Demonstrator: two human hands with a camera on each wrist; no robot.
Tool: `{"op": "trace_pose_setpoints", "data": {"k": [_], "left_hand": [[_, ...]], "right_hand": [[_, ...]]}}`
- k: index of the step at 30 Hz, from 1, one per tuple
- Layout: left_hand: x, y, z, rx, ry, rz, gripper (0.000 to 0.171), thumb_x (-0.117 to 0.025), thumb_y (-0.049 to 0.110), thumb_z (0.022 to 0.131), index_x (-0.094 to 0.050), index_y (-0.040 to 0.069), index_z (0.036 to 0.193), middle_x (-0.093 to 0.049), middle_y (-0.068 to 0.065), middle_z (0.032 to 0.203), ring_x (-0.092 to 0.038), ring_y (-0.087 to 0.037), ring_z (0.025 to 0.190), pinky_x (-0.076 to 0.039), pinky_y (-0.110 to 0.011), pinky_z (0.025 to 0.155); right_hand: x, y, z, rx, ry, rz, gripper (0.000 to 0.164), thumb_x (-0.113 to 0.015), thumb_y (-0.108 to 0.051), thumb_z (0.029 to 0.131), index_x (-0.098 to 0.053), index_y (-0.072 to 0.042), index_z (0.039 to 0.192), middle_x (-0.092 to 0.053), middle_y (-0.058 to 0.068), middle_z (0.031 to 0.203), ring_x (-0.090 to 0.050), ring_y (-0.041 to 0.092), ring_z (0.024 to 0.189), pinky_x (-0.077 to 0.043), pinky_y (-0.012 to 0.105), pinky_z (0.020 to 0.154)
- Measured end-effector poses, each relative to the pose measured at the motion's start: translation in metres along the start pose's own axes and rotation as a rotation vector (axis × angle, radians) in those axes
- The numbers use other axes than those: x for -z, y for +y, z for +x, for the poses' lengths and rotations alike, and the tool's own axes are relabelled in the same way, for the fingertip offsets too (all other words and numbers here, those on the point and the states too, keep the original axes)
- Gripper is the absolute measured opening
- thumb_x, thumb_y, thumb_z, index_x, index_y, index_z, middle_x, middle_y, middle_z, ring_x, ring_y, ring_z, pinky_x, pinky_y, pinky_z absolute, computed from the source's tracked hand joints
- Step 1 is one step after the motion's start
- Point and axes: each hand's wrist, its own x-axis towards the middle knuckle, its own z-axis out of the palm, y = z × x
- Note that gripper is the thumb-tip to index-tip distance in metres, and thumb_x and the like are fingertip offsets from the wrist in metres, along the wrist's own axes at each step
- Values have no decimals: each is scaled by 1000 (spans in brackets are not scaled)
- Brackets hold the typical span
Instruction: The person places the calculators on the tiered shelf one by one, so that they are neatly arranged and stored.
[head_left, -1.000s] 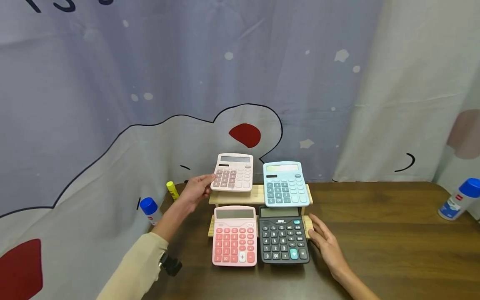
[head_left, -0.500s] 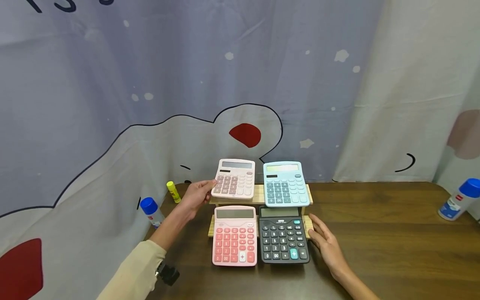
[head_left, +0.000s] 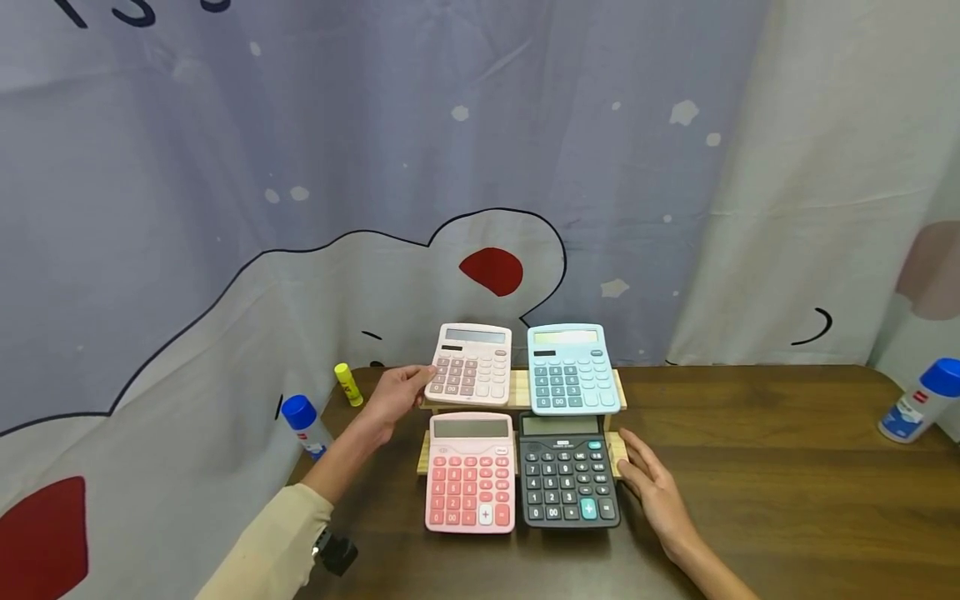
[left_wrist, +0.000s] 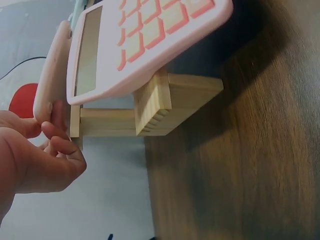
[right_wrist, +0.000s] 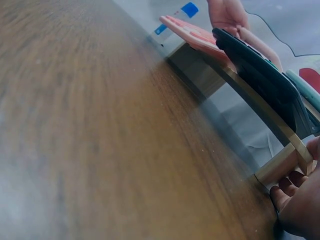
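Note:
My left hand (head_left: 395, 395) pinches the lower left edge of a pale pink calculator (head_left: 468, 364) at the upper tier of a two-tier wooden stand (head_left: 518, 388). In the left wrist view that calculator (left_wrist: 52, 75) leans back, its side between thumb and fingers. Beside it on the upper tier stands a light blue calculator (head_left: 573, 369). The lower tier bears a pink calculator (head_left: 470, 473) and a black calculator (head_left: 568, 472). My right hand (head_left: 657, 492) holds the right end of the lower tier, with fingers curled by its leg (right_wrist: 278, 165) in the right wrist view.
Blue-capped white bottles stand at the left (head_left: 306, 427) and far right (head_left: 919, 401) of the brown table (head_left: 750, 467). A yellow glue-stick-like tube (head_left: 348, 384) stands near the left back edge. A printed curtain (head_left: 630, 167) hangs behind.
My left hand has lowered the pale pink calculator toward the upper tier and slightly right, until it is nearly level with the light blue one. The right hand stays in place.

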Motion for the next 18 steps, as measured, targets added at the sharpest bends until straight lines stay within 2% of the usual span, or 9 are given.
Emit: {"op": "trace_pose_setpoints", "data": {"k": [8, 13, 18], "left_hand": [[-4, -1, -4, -42, 6, 57, 39, -49, 26, 105, -61, 1, 132, -65, -9, 103, -56, -15, 86, -46, -27, 74], [-4, -3, -4, -68, 20, 86, 36, -52, 23, 103, -63, -1, 128, -65, -12, 105, -56, -18, 87, -45, -26, 73], [-5, -6, -4, -135, 12, 155, 37, -51, 23, 104, -62, -2, 129, -68, -14, 112, -60, -19, 95, -49, -29, 79]], "right_hand": [[0, 1, 0, -4, 3, -1, 56, -49, -19, 104, -30, -4, 156, -35, 29, 155, -49, -16, 113, -42, 8, 93], [0, 1, 0, -9, 5, 6, 57, -49, -18, 104, -30, -3, 156, -34, 29, 156, -50, -16, 113, -43, 9, 93], [0, 0, 1, -12, 10, 1, 57, -49, -18, 104, -30, -4, 155, -33, 29, 157, -49, -17, 113, -42, 8, 93]]}}
